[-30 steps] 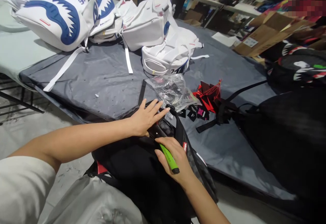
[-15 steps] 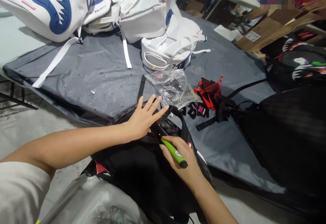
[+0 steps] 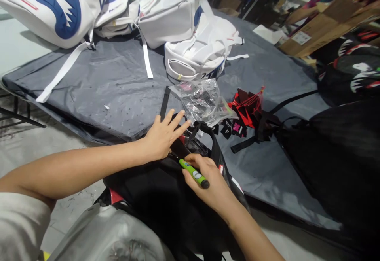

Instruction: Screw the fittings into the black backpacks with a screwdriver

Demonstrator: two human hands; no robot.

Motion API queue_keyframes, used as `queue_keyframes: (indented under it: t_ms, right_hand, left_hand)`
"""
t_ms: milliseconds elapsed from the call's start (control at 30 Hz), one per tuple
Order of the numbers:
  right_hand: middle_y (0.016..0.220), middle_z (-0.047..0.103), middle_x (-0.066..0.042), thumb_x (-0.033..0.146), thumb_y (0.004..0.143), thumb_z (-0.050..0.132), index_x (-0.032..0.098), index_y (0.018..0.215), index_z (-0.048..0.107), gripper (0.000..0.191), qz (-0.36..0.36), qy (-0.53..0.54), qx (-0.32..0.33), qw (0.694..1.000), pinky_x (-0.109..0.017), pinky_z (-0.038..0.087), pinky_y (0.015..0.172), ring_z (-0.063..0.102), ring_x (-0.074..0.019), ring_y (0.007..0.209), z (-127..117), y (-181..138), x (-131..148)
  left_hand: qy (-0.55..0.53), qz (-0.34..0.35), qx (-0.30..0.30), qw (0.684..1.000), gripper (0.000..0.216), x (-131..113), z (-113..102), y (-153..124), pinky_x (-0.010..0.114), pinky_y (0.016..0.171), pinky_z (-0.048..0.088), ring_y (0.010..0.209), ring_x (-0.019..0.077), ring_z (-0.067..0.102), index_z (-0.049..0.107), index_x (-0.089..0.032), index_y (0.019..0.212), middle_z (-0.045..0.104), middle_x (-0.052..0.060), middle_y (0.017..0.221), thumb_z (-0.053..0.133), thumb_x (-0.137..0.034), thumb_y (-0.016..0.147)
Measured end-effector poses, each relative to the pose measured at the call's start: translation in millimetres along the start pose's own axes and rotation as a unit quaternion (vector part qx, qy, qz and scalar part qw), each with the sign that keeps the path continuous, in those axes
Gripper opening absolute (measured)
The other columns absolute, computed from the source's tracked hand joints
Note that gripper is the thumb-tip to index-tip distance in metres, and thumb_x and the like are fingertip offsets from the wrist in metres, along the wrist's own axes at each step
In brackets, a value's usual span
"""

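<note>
In the head view my right hand (image 3: 209,180) is closed around a green pen-shaped tool (image 3: 194,173) with a black end. Its thin dark front end points up and left towards my left hand; the tip is hard to make out against the dark cloth. My left hand (image 3: 166,136) lies with its fingers spread over the upper part of a black backpack (image 3: 154,197). The backpack rests in front of me, at the table's near edge. Beside my left hand, the backpack's opening shows a dark checked lining (image 3: 198,147). A black strap loop (image 3: 214,142) rises to its right.
Grey cloth (image 3: 118,83) covers the table. White backpacks (image 3: 169,21) stand at the back. A clear plastic bag (image 3: 202,101), red and black tags (image 3: 249,104) and small black labels (image 3: 227,129) lie ahead. Another black backpack (image 3: 335,146) is at the right, with a cardboard box (image 3: 314,31) behind.
Both hands have shifted slightly left, the right hand carrying the green tool with it. The tool's front end is now closer to my left palm. The view has also turned slightly.
</note>
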State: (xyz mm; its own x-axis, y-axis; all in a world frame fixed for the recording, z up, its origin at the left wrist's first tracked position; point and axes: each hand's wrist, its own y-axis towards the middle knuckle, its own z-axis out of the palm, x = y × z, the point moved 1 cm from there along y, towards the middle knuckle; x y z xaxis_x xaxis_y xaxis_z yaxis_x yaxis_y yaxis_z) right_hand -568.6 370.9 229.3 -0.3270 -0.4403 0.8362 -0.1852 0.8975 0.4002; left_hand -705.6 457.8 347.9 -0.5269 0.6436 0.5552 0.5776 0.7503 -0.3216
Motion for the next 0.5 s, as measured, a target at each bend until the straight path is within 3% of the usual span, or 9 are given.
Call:
queue_keyframes:
  t_ms: [100, 233, 400, 500]
  right_hand:
    - [0.098, 0.067, 0.002, 0.023, 0.085, 0.064, 0.023, 0.104, 0.061, 0.019, -0.035, 0.029, -0.021, 0.999, -0.033, 0.043, 0.085, 0.061, -0.0136, 0.09, 5, 0, -5]
    - [0.116, 0.065, -0.003, 0.027, 0.084, 0.068, 0.024, 0.114, 0.064, 0.03, -0.065, 0.017, -0.025, 0.997, -0.038, 0.042, 0.09, 0.061, -0.0181, 0.104, 7, 0, -5]
    - [0.106, 0.066, 0.0, 0.022, 0.088, 0.062, 0.025, 0.113, 0.064, 0.025, -0.024, 0.06, -0.029, 0.997, -0.032, 0.043, 0.088, 0.06, -0.0136, 0.098, 2, -1, 4]
    - [0.102, 0.067, 0.003, 0.017, 0.086, 0.062, 0.024, 0.11, 0.064, 0.025, -0.029, 0.069, -0.029, 0.997, -0.033, 0.04, 0.089, 0.061, -0.013, 0.094, 3, 3, 6]
  left_hand:
    - [0.008, 0.002, 0.003, 1.0, 0.112, 1, 1, 2, 0.052, 0.098, 0.036, 0.138, 0.0386, 0.019, 0.011, -0.018, 0.158, 0.001, 0.016, 0.159, 0.075, -0.048, 0.071]
    - [0.017, 0.011, 0.015, 1.0, 0.112, 1, -3, 3, 0.048, 0.095, 0.039, 0.13, 0.0346, 0.034, 0.012, -0.018, 0.157, 0.007, 0.017, 0.159, 0.075, -0.049, 0.071]
    - [0.013, -0.048, 0.006, 0.999, 0.108, -4, -4, -4, 0.051, 0.101, 0.034, 0.142, 0.0387, 0.014, 0.014, -0.026, 0.157, -0.001, 0.015, 0.16, 0.075, -0.051, 0.071]
    - [0.016, -0.061, 0.01, 0.998, 0.109, -5, -1, -5, 0.051, 0.097, 0.036, 0.141, 0.0384, 0.018, 0.014, -0.027, 0.157, -0.001, 0.015, 0.16, 0.074, -0.053, 0.071]
